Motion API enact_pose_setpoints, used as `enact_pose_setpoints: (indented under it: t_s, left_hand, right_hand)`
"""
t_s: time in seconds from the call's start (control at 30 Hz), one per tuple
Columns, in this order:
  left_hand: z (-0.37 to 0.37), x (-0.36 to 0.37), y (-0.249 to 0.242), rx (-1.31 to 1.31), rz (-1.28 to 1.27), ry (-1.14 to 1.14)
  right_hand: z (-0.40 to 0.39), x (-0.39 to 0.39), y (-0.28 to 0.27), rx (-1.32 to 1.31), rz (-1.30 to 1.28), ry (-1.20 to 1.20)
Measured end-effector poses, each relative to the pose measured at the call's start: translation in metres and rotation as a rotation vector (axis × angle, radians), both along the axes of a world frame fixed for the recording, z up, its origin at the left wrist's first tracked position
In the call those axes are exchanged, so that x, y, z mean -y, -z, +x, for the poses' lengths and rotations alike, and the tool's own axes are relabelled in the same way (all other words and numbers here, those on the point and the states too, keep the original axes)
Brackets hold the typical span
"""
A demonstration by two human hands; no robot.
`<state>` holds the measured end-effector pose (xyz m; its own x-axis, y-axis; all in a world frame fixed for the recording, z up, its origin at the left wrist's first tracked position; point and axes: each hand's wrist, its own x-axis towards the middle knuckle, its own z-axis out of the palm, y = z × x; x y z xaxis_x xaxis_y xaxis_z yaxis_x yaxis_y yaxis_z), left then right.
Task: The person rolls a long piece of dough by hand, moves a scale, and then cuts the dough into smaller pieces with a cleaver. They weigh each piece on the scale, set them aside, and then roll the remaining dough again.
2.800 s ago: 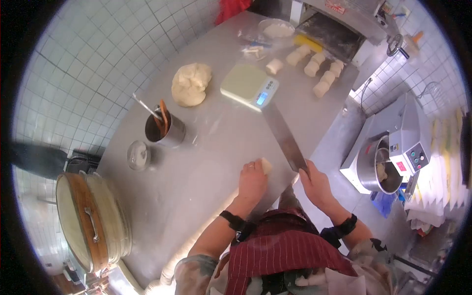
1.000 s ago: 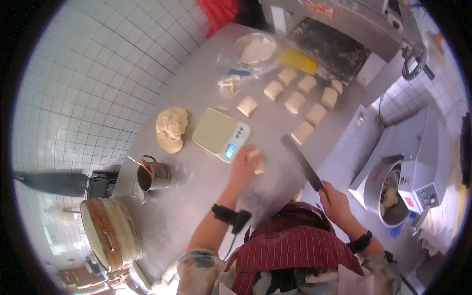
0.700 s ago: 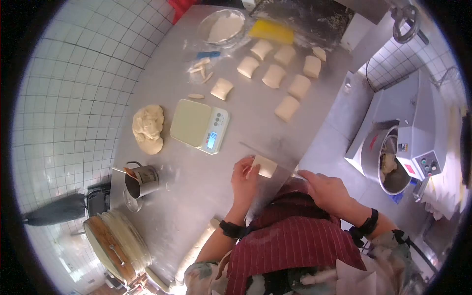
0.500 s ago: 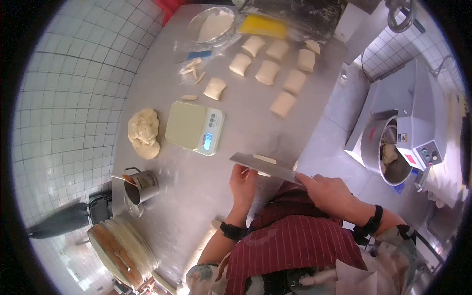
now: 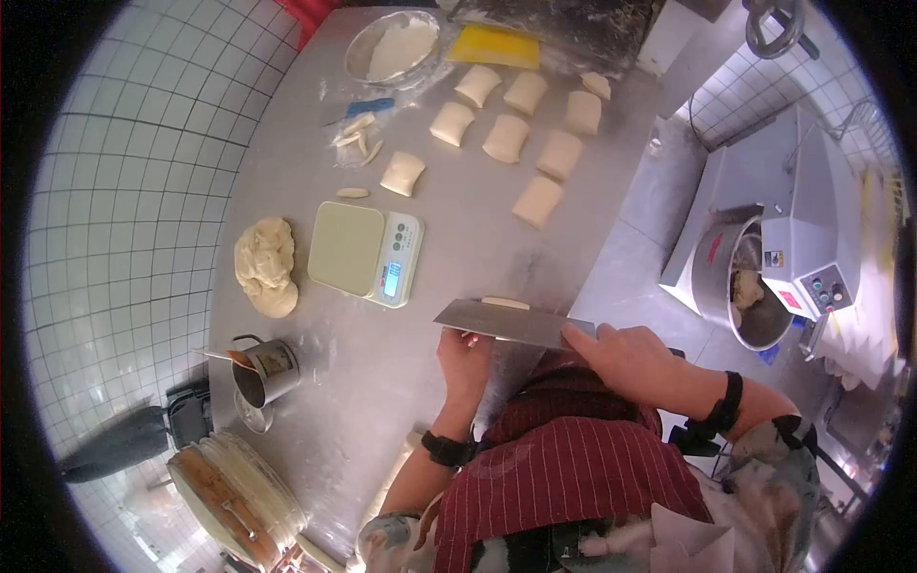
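Note:
My right hand [image 5: 626, 371] grips a broad-bladed cleaver [image 5: 506, 323] at its right end, low over the near part of the steel table. At the blade's left end is my left hand [image 5: 464, 361], its fingers curled in close to the lower edge. The blade partly hides those fingertips, and what they hold, if anything, does not show. A pale strip of dough [image 5: 504, 303] sticks out just beyond the blade's far edge; the blade covers the rest. Further off, a digital kitchen scale [image 5: 346, 250] stands with its display lit and nothing on its plate.
Several cut dough pieces [image 5: 504, 139] lie spread at the back, near a yellow scraper [image 5: 494, 46] and a bowl of flour [image 5: 401, 53]. A big dough lump [image 5: 266, 265] and metal jug [image 5: 275, 372] are on the left. A dough mixer [image 5: 817, 258] stands right.
The cleaver's blade has tilted, so more of its flat face shows. Both hands stay on either side of it. The whole view has shifted slightly.

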<state>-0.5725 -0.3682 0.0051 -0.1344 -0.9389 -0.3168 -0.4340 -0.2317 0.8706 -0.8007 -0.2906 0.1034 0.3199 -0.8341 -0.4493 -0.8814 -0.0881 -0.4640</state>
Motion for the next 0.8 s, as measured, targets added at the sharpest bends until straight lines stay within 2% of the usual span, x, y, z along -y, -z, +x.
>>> enact_pose_setpoints:
  t_s: [0.1, 0.23, 0.3, 0.37, 0.4, 0.43, 0.47, 0.5, 0.53, 0.6, 0.63, 0.67, 0.73, 0.8]
  left_hand:
    - [-0.003, 0.001, -0.003, -0.046, 0.031, -0.026]
    - [-0.003, 0.006, -0.007, 0.092, 0.063, 0.004]
    - [-0.006, 0.007, -0.014, 0.155, 0.087, 0.034]
    - [-0.003, 0.006, -0.02, 0.436, -0.059, 0.265]
    - [0.0, 0.007, -0.016, 0.44, -0.072, 0.262]
    - [0.004, 0.01, -0.007, 0.406, -0.311, 0.524]
    - [0.009, 0.013, -0.002, 0.372, -0.549, 0.781]
    - [0.002, 0.013, -0.006, 0.525, -0.606, 0.904]
    - [0.003, 0.017, -0.003, 0.544, -0.61, 0.881]
    - [0.007, 0.028, 0.007, 0.487, -0.589, 0.968]
    - [0.005, 0.034, 0.001, 0.447, -0.46, 0.907]
    - [0.004, 0.041, -0.007, 0.454, -0.472, 0.898]
    - [0.005, 0.061, -0.027, 0.266, -0.292, 0.342]
    - [0.027, 0.103, -0.031, 0.037, -0.181, 0.125]
  right_hand:
    - [0.0, 0.003, 0.007, -0.005, -0.006, -0.001]
    - [0.006, 0.014, 0.027, 0.077, 0.043, 0.035]
    - [0.013, 0.017, 0.043, 0.154, -0.07, 0.083]
    - [0.011, 0.021, 0.04, 0.161, -0.022, 0.118]
    - [0.01, 0.024, 0.038, 0.161, 0.035, 0.152]
    - [0.007, 0.023, 0.04, 0.163, 0.02, 0.145]
    - [0.004, 0.015, 0.043, 0.228, 0.008, 0.282]
    - [0.002, 0.011, 0.046, 0.298, 0.0, 0.411]
    - [-0.001, 0.01, 0.042, 0.307, -0.01, 0.387]
    - [-0.01, 0.01, 0.029, 0.242, 0.0, 0.54]
    - [-0.014, 0.009, 0.031, 0.246, -0.017, 0.53]
    - [-0.018, 0.006, 0.034, 0.268, -0.093, 0.593]
    - [-0.021, 0.004, 0.033, 0.293, -0.178, 0.651]
    - [-0.023, 0.003, 0.025, 0.322, -0.116, 0.785]
